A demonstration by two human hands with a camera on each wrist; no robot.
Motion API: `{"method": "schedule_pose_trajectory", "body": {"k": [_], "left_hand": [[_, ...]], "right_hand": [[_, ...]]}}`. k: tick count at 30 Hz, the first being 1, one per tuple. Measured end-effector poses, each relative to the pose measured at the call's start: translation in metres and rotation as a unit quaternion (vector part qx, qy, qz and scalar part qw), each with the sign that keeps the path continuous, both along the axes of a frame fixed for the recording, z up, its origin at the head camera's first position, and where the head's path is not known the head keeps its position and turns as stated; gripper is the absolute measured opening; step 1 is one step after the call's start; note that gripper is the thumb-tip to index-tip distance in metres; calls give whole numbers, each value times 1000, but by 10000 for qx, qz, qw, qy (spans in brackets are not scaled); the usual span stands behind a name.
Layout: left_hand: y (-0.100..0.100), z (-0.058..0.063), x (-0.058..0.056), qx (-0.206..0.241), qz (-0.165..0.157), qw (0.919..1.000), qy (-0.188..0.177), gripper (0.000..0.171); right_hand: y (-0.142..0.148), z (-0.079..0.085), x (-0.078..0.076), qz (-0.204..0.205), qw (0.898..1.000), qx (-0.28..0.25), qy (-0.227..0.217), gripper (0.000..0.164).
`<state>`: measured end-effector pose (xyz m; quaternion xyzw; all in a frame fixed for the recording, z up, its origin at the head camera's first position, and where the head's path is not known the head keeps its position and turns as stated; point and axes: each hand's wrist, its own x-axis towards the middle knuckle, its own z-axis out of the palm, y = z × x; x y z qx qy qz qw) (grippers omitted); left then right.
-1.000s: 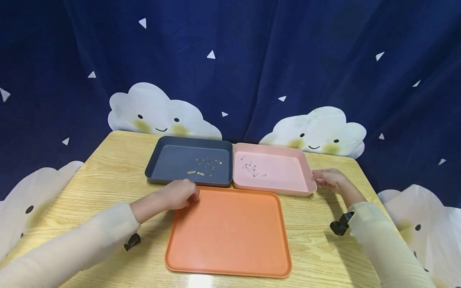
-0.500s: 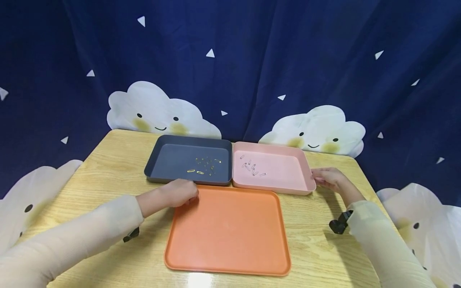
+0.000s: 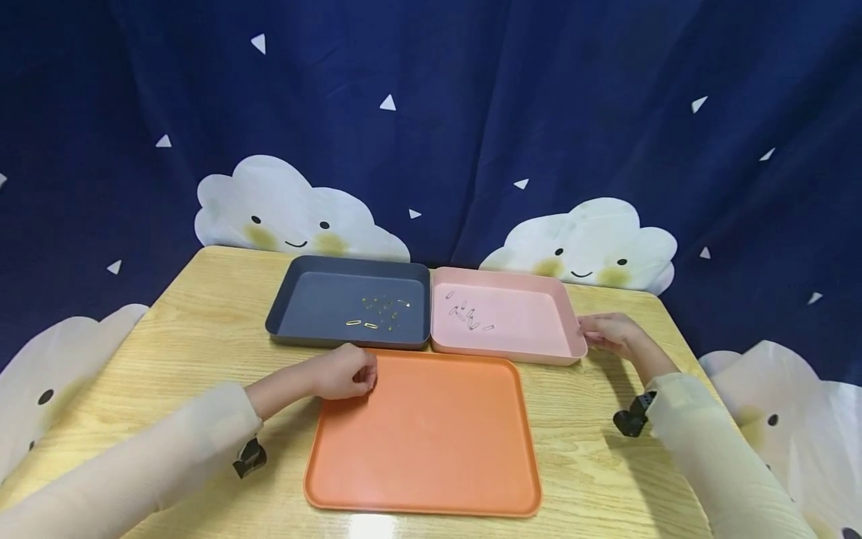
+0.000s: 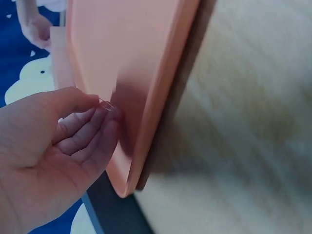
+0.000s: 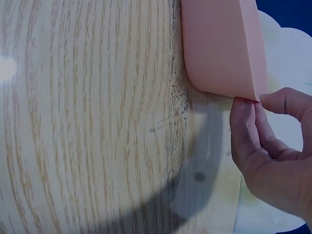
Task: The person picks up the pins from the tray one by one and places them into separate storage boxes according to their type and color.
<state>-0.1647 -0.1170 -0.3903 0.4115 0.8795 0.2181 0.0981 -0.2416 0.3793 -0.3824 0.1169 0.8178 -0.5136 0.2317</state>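
Observation:
Over the far-left corner of the orange tray (image 3: pixel 424 434), my left hand (image 3: pixel 345 372) pinches a small safety pin (image 4: pixel 106 104) between thumb and fingertips. In the left wrist view the pin shows as thin, shiny wire, partly hidden by the fingers. My right hand (image 3: pixel 611 334) holds the right wall of the pink tray (image 3: pixel 532 314), thumb on the rim and fingers beneath its outer side. Silver safety pins (image 3: pixel 470 317) lie in the left part of that tray. The dark blue tray (image 3: pixel 316 299) beside it holds gold safety pins (image 3: pixel 371 326) and several smaller gold pieces (image 3: pixel 384 305).
All three trays sit on a light wooden table (image 3: pixel 202 322), the blue and pink ones side by side behind the orange one. A dark blue curtain (image 3: pixel 431 135) printed with clouds hangs behind the table. Black wrist cameras (image 3: pixel 631 421) sit at both sleeves.
My left hand has turned a little, so its curled fingers and thumb show more in the head view. The right hand keeps its hold on the pink tray. The head view shifts slightly.

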Motion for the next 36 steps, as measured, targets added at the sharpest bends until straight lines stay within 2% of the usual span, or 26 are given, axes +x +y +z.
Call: {"method": "schedule_pose_trajectory", "body": {"k": [2, 4, 6, 7, 10, 13, 17, 19, 27, 31, 36], "left_hand": [[2, -2, 3, 242, 229, 9990, -290, 11], [4, -3, 6, 502, 513, 9948, -729, 9], [6, -3, 7, 815, 793, 9846, -1327, 7], [7, -3, 8, 989, 976, 9751, -1730, 6], [10, -4, 8, 1503, 1400, 9369, -2827, 8], [12, -6, 7, 1980, 1762, 8898, -3715, 14], [17, -10, 8, 2435, 2048, 8360, -4471, 24], [20, -11, 8, 2572, 2149, 8175, -4684, 28], [31, -10, 3, 2799, 2558, 7766, -5031, 25], [35, -7, -3, 2812, 2635, 7731, -5038, 28], [43, -1, -9, 2888, 2516, 7726, -5064, 30]], "right_hand": [[-1, 0, -1, 25, 10000, -42, 5, 65], [-2, 0, -1, 33, 10000, -93, 11, 65], [-2, 0, -2, -13, 9999, -124, 13, 65], [-2, 0, -2, -31, 9999, -155, 14, 65], [-2, 0, -2, -99, 9999, -124, 1, 65], [-2, 0, -3, -84, 10000, 7, -9, 65], [-2, -2, -2, -26, 9996, 286, -16, 65], [-2, -2, -2, 9, 9995, 309, -19, 65], [-2, -4, 0, 3, 10000, 79, 12, 64], [-1, -4, 1, -48, 10000, -59, 52, 65], [-1, -2, 1, -53, 9999, -98, 88, 66]]}}
